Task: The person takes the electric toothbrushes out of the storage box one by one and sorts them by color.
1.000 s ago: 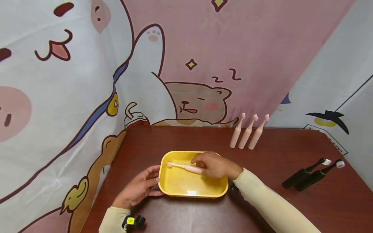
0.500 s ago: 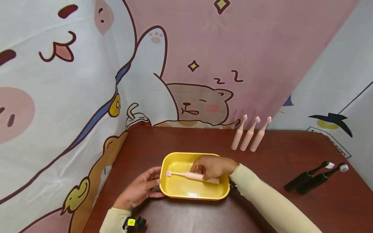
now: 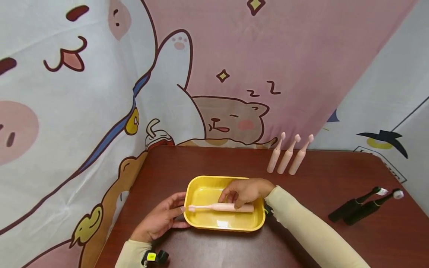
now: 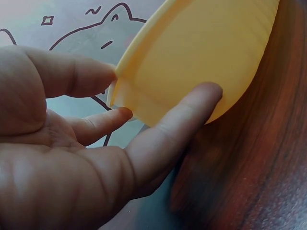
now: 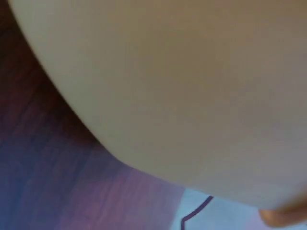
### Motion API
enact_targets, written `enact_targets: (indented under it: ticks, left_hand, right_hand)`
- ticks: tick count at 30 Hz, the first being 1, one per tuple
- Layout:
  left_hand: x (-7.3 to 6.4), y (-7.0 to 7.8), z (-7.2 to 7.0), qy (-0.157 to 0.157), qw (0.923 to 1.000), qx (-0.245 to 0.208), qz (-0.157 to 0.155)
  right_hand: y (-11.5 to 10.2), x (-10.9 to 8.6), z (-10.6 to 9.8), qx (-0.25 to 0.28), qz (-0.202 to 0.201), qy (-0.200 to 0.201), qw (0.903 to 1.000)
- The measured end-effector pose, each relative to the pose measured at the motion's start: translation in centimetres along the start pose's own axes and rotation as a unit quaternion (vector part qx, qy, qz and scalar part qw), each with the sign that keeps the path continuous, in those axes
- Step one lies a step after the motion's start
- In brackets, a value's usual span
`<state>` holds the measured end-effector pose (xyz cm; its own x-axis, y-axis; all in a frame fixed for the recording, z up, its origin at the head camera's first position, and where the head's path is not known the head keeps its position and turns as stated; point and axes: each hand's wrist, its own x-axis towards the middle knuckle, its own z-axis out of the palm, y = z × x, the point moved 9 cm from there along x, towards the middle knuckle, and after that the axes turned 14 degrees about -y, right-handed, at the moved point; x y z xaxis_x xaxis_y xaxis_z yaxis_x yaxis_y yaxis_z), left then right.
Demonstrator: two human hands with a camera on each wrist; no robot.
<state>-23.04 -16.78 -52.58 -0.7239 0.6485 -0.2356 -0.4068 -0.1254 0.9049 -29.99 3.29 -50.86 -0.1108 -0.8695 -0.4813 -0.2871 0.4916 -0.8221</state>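
Observation:
In the head view, a yellow plastic tray (image 3: 206, 219) stands on the brown table. My left hand (image 3: 160, 216) rests against its left end, thumb near the rim. The left wrist view shows the straight fingers of my left hand (image 4: 81, 163) touching the outer wall of the tray (image 4: 206, 48). Inside the tray, a pink electric toothbrush (image 3: 228, 207) lies lengthwise, head to the left. My right hand (image 3: 249, 189) reaches over the far right rim and pinches its handle between thumb and fingers. A blurred pale surface (image 5: 168, 96) fills most of the right wrist view, hiding that hand.
Three pink electric toothbrushes (image 3: 285, 161) stand upright in a row at the table's back right. Two black electric toothbrushes (image 3: 358, 210) are farther right, nearer the right edge. A cartoon-printed cloth (image 3: 174, 115) hangs behind and left of the table (image 3: 167, 163).
My right hand has drawn the pink electric toothbrush toward the near side of the tray and turned it level. My left hand has stayed at the tray's left end.

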Motion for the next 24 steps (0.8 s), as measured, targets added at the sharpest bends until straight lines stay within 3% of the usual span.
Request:
enact_targets:
  ticks: [4, 8, 12, 17, 24]
  left_hand:
    - [0.0, 0.1, 0.1, 0.0, 1.0, 0.005, 0.0]
    - [0.1, 0.2, 0.2, -0.003, 1.0, 0.008, 0.0]
    - [0.2, 0.2, 0.1, -0.004, 0.9999, 0.011, -0.001]
    - [0.2, 0.2, 0.1, -0.007, 0.9999, 0.009, 0.004]
    - [0.1, 0.1, 0.2, -0.004, 1.0, 0.004, 0.005]
  right_hand:
    - [-0.1, -0.3, 0.2, 0.098, -0.059, -0.029, 0.9929]
    - [-0.6, -1.1, -0.3, 0.184, -0.118, -0.041, 0.975]
    - [-1.4, -2.2, -0.9, 0.227, -0.181, -0.033, 0.9564]
    - [-2.4, -3.7, -1.9, 0.242, -0.245, 0.019, 0.9385]
    - [-3.7, -7.2, -3.3, 0.235, -0.285, 0.13, 0.9202]
